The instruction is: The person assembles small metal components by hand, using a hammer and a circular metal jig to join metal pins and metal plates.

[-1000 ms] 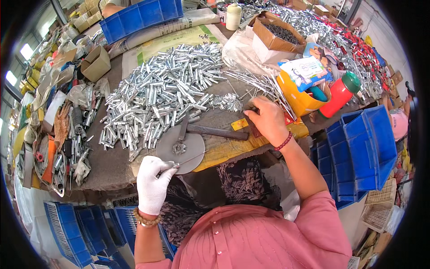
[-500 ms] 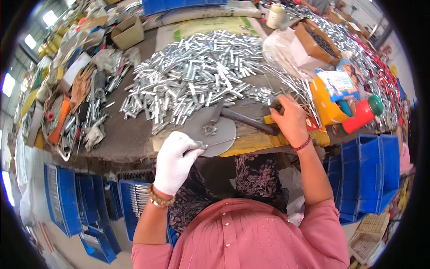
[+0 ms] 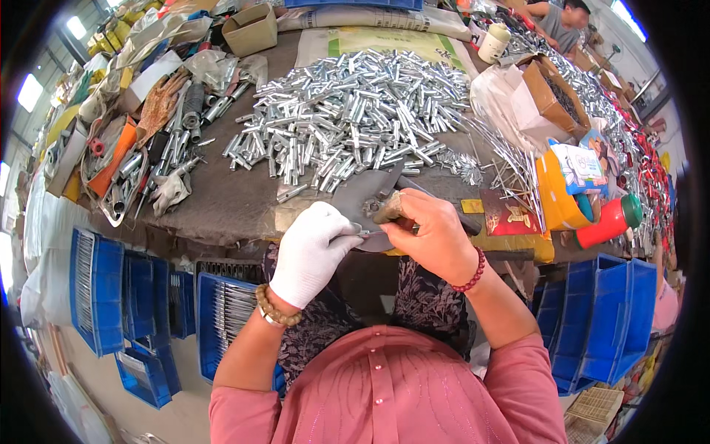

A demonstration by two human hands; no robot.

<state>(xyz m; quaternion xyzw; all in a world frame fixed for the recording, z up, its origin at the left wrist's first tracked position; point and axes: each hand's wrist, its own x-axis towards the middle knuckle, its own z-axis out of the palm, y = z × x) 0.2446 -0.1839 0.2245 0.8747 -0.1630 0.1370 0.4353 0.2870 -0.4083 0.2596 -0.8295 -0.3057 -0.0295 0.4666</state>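
Observation:
My left hand (image 3: 314, 251), in a white glove, pinches a thin metal rod (image 3: 373, 233) near the table's front edge. My bare right hand (image 3: 436, 237) has come up close to it, its fingers closed at the rod's end. A brownish piece (image 3: 388, 209) shows at its fingertips; whether it is held or wrapped round a finger, I cannot tell. Below and behind both hands lies a grey round plate (image 3: 349, 198) with a small metal fitting on it. A hammer's dark handle (image 3: 468, 224) is partly hidden behind my right hand.
A large heap of short metal tubes (image 3: 355, 111) covers the table's middle. Thin rods (image 3: 510, 170) lie to the right, by a yellow container (image 3: 558, 185) and a red bottle (image 3: 597, 233). Tools (image 3: 159, 148) crowd the left. Blue bins (image 3: 100, 288) stand below; another person (image 3: 558, 26) is far right.
My right hand has moved left from beside the hammer handle to the rod in my left hand. My left hand has shifted slightly right and up. The view has turned a little.

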